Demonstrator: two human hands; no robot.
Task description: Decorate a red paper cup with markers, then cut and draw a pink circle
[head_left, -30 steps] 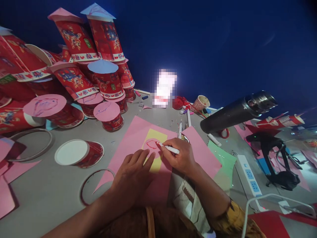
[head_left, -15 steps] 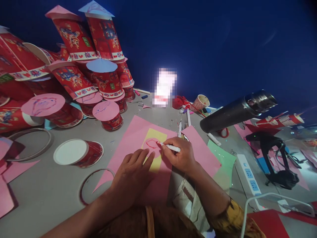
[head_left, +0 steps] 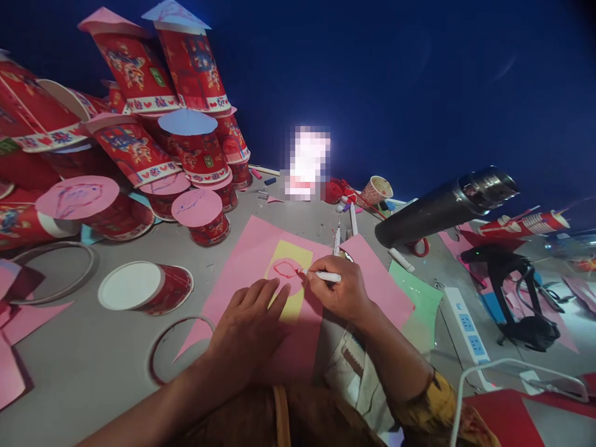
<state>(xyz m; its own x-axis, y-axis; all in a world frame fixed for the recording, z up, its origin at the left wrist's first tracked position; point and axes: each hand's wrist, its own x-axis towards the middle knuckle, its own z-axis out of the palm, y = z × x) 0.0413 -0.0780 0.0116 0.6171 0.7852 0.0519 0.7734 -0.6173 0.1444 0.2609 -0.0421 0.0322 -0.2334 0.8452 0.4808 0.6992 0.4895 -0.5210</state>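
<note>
My right hand (head_left: pixel 339 288) is closed on a white marker (head_left: pixel 327 276), its red tip on a round pink paper (head_left: pixel 289 285). A red fish-like outline is drawn on that round paper. Beneath it lies a yellow sheet (head_left: pixel 302 253), on top of a larger pink sheet (head_left: pixel 237 254). My left hand (head_left: pixel 254 316) lies flat on these papers with its fingers spread, fingertips at the lower edge of the round paper. It holds nothing.
Stacked red paper cups (head_left: pixel 200 152) with paper discs rise at the left. A cup with a white top (head_left: pixel 133 287) lies nearer. A dark flask (head_left: pixel 428 211), green sheet (head_left: pixel 421 298) and power strip (head_left: pixel 465 329) are at the right. Behind glows a blurred phone-like screen (head_left: pixel 308 161).
The marker tip has moved slightly down, and the red outline now has crossing lines at its right end. My left hand has stayed in place.
</note>
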